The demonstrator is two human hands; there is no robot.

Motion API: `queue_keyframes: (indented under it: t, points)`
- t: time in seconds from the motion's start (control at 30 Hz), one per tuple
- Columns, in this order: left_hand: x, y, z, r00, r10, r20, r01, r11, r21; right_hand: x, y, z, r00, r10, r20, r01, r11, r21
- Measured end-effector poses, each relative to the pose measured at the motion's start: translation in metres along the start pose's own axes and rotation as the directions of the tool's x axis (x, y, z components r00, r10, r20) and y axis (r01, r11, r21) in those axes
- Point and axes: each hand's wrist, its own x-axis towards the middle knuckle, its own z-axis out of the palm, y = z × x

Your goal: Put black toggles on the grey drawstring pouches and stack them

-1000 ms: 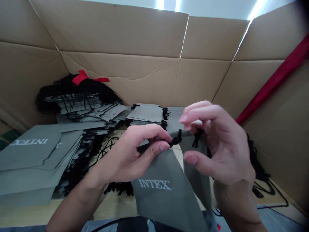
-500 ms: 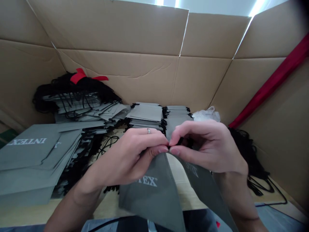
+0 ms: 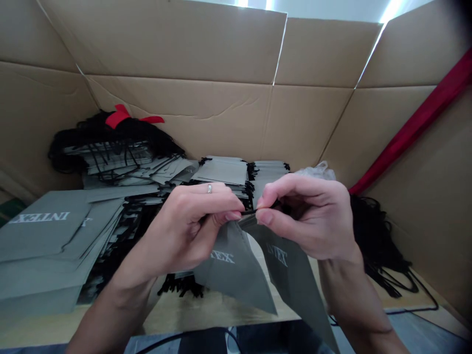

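Observation:
My left hand, with a ring on one finger, pinches a short stretch of black cord in the middle of the view. Close beside it on the right, my right hand pinches the same cord between thumb and forefinger. Below the fingertips hang two grey panels lettered INTEX, a left one partly behind my left hand and a right one slanting down toward my right forearm. How the cord joins them is too small to tell.
Grey INTEX sheets lie stacked at the left. Behind them is a pile of black cords with a red strip. Grey stacks stand at the back, near a clear plastic bag. More black cords lie right. Cardboard walls surround the table.
My hands have moved slightly apart and up, my left one leftward, showing a short span of cord between them. Both hanging panels have swung and shifted left.

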Motion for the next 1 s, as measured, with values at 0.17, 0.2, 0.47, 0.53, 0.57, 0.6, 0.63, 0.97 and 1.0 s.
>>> queue_keyframes:
  t: [0.17,0.2,0.47,0.53,0.57,0.6,0.63,0.97,1.0]
  points:
    - [0.002,0.007,0.0,0.998,-0.049,0.039,0.046,0.997,0.059,-0.001,-0.001,-0.001,0.998,0.008,0.061,-0.005,0.999,-0.041]
    - [0.002,0.008,0.0,0.997,-0.064,0.049,0.061,0.996,0.059,-0.001,-0.002,-0.002,0.996,0.018,0.091,-0.014,0.999,-0.045]
    - [0.006,0.005,0.004,0.993,-0.117,-0.029,0.117,0.993,-0.021,-0.002,-0.005,-0.008,1.0,0.009,0.03,-0.014,0.988,0.151]
    - [0.007,0.004,0.006,0.988,-0.138,-0.063,0.133,0.988,-0.073,-0.003,-0.006,-0.008,1.0,-0.001,0.015,-0.002,0.981,0.195]
    - [0.007,0.003,0.007,0.983,-0.163,-0.088,0.155,0.983,-0.099,-0.003,-0.007,-0.008,1.0,-0.011,0.002,0.011,0.979,0.205]
    - [0.008,0.002,0.008,0.974,-0.193,-0.115,0.179,0.976,-0.124,-0.004,-0.007,-0.007,0.999,-0.029,-0.015,0.031,0.978,0.206]
    - [0.008,0.002,0.008,0.964,-0.229,-0.135,0.208,0.966,-0.153,-0.004,-0.008,-0.006,0.998,-0.048,-0.037,0.055,0.979,0.198]
    - [0.008,0.005,0.017,0.876,-0.41,-0.253,0.327,0.892,-0.314,-0.003,-0.012,-0.001,0.982,-0.121,-0.145,0.128,0.991,0.04]
    - [0.008,0.006,0.018,0.873,-0.41,-0.265,0.327,0.894,-0.305,-0.003,-0.011,0.0,0.981,-0.117,-0.154,0.123,0.992,0.03]
